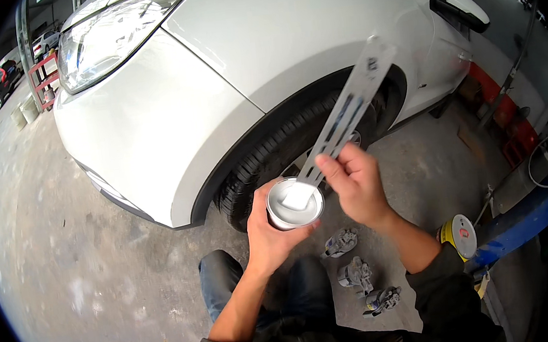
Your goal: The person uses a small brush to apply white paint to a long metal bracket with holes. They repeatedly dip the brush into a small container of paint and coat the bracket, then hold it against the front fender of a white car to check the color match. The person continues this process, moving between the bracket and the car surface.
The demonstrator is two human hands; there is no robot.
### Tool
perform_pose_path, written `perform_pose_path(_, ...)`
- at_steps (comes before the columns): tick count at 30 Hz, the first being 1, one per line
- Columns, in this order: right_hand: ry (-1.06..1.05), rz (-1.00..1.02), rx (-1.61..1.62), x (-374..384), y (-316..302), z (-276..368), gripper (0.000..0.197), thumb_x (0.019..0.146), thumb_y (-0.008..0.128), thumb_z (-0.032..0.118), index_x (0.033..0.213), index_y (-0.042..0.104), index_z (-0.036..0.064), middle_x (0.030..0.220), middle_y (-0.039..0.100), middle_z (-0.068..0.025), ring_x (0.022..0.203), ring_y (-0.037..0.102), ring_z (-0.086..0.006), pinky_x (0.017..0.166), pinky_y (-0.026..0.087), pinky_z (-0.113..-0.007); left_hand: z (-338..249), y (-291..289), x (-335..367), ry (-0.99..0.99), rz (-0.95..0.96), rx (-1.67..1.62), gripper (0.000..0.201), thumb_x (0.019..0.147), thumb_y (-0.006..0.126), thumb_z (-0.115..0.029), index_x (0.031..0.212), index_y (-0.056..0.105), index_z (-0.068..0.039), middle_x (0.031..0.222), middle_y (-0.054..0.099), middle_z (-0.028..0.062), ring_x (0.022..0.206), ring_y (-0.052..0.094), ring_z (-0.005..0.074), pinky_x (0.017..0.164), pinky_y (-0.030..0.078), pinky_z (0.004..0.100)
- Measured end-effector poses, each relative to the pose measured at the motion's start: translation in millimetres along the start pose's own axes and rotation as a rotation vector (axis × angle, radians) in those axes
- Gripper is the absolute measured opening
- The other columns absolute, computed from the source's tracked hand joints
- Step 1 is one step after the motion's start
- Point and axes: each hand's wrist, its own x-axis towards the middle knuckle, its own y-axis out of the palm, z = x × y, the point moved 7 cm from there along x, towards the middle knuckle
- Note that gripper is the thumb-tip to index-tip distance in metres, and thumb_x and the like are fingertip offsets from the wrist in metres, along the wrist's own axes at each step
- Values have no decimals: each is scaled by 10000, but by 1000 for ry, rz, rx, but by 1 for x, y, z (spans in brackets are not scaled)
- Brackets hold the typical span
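Note:
My left hand (269, 237) is wrapped round a small round can (284, 222) of white paint, tipped so that its open top faces me. In my right hand (358, 187) is a long, flat mixing stick (355, 101), translucent with dark slots, pinched between thumb and fingers. The stick slants up to the right, and its lower end dips into the white paint (297, 200). Both hands are in front of the front wheel (266, 158) of a white car (130, 136).
Several small paint-smeared cans (356, 274) stand on the concrete floor (83, 258) by my legs. A yellow and black tin (460, 237) is at right beside a blue beam (526, 218). At far left are a red stand (44, 80) and white buckets (28, 110).

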Motion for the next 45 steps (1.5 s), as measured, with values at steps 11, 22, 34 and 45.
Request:
perform_pose_path(11,-91,60,-9,58,13,0,204,974,634,175,891,609,-9,615,546,-48,593,452,-92,542,398,-302,-3,-9,55,-10,35,-126,781,631,888,-70,1313,510,-20,1184,625,62,1110,594,162,988,459,320)
perform_pose_path(22,-87,-23,55,104,13,-12,387,961,655,230,732,455,-10,548,422,-52,556,364,-115,506,361,-343,-13,-18,82,-8,-9,-116,751,685,846,-38,1342,483,-23,1173,613,65,1081,589,158,970,464,330)
perform_pose_path(34,-59,-57,363,144,-4,-6,338,1001,602,199,729,469,47,605,415,59,549,342,-39,477,318,-258,-14,-14,83,-10,-72,-98,748,675,867,-89,1322,497,-29,1179,608,71,1084,587,185,967,460,343)
perform_pose_path(45,61,-90,431,183,-28,4,289,1013,579,223,778,544,60,644,407,63,565,368,-45,509,328,-239,-4,-19,84,-11,-61,-171,696,710,846,-63,1310,495,-26,1151,598,55,1066,575,176,963,437,329)
